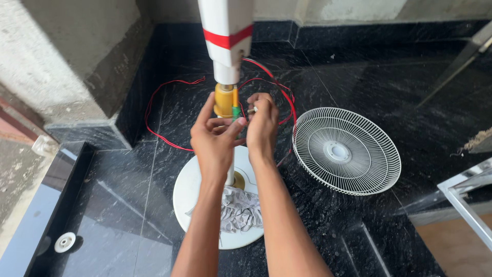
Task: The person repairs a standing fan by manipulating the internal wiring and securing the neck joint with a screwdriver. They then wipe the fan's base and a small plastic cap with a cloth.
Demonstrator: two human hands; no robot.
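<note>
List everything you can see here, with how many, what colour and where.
fan stand pole: one, white with a red band, upright at top centre
yellow collar: one, yellow, on the pole just above the hands
round base: one, white, on the floor under the pole
cloth: one, grey, crumpled on the base
wire: red with black, looped on the floor behind the pole
fan guard: one, white, flat on the floor, right
small disc: one, white, bottom left
floor: black, polished stone
left hand: one, at the collar
right hand: one, pinching a small part
</note>
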